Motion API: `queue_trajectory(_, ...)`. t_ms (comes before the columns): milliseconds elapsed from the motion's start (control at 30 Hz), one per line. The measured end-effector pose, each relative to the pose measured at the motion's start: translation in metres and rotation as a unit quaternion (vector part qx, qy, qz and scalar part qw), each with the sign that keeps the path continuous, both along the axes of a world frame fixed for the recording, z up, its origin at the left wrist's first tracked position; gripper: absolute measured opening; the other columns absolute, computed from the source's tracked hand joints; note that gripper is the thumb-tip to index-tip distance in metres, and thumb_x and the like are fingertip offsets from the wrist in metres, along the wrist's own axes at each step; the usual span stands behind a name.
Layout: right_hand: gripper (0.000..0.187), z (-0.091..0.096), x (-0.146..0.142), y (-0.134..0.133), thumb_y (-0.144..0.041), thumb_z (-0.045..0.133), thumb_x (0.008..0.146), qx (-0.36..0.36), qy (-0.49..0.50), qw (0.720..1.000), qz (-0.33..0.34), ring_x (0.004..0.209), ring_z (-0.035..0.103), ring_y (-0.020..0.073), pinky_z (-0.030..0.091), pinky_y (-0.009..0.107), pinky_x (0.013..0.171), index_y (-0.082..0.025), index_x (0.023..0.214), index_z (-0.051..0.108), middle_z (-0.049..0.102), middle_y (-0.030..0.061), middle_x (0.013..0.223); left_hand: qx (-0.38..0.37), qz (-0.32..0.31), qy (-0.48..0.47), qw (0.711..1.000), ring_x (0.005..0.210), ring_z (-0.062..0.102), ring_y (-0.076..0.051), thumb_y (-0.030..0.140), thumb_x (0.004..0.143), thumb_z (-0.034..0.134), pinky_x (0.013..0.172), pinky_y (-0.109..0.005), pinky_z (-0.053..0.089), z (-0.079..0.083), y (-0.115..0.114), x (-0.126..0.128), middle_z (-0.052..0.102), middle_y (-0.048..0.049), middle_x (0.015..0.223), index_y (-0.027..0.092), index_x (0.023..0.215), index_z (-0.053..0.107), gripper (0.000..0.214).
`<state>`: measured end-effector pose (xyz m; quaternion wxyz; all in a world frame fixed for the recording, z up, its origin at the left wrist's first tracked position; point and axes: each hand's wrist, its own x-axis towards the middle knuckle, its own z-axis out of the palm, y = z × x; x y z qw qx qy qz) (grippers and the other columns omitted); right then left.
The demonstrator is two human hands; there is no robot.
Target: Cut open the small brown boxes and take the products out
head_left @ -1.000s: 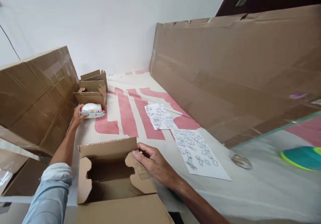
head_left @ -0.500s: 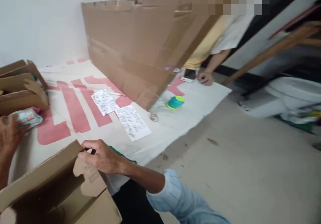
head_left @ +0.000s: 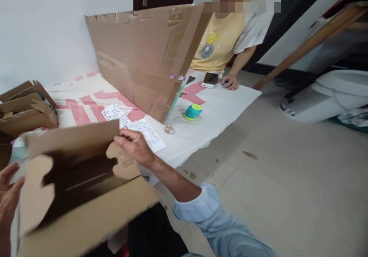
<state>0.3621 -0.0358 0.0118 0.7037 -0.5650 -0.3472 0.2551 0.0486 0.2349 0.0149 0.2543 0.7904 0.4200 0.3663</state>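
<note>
An open cardboard box [head_left: 97, 214] is tilted toward me in the lower left, its inside dark and its side flaps standing up. My right hand [head_left: 135, 147] pinches the box's far right corner between thumb and fingers. At the left edge of the view, my left hand [head_left: 10, 195] has its fingers apart beside the box's left flap; I cannot tell whether it touches the cardboard. A pale plastic packet [head_left: 18, 149] lies behind the box, mostly hidden by it.
Other cardboard boxes [head_left: 27, 107] stand at the left. A large cardboard panel [head_left: 138, 57] rises across the table [head_left: 184, 142], near printed sheets [head_left: 149, 134], a teal cup-shaped object [head_left: 193, 112] and a phone [head_left: 211, 79]. A person's hand [head_left: 230, 82] rests at the table's far side.
My right hand has raised and turned the box, bringing it further into view. My left hand has let go of the packet and come down to the box's left side.
</note>
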Motion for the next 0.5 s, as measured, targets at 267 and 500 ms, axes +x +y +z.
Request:
queue_trajectory(267, 0.047, -0.013, 0.075, -0.058, -0.062, 0.078, 0.075, -0.028, -0.02, 0.974, -0.225, 0.056, 0.04, 0.0107, 0.034, 0.024, 0.05, -0.024, 0.069, 0.052, 0.048, -0.006, 0.061, -0.085, -0.184, 0.024, 0.979, 0.137, 0.067, -0.043, 0.065, 0.071, 0.09, 0.104, -0.058, 0.066, 0.009, -0.064, 0.029, 0.066, -0.0091, 0.155, 0.034, 0.139, 0.071, 0.077)
queue_trajectory(500, 0.046, -0.02, 0.05, -0.064, -0.058, 0.073, 0.083, -0.042, -0.097, 0.977, -0.186, 0.055, 0.035, 0.0095, 0.029, 0.023, 0.05, -0.024, 0.065, 0.048, 0.04, -0.0074, 0.058, -0.042, -0.424, 0.042, 0.904, 0.161, 0.037, -0.047, 0.075, 0.075, 0.087, 0.126, -0.063, 0.044, 0.023, -0.098, 0.111, 0.037, -0.0189, 0.177, 0.029, 0.174, 0.03, 0.123)
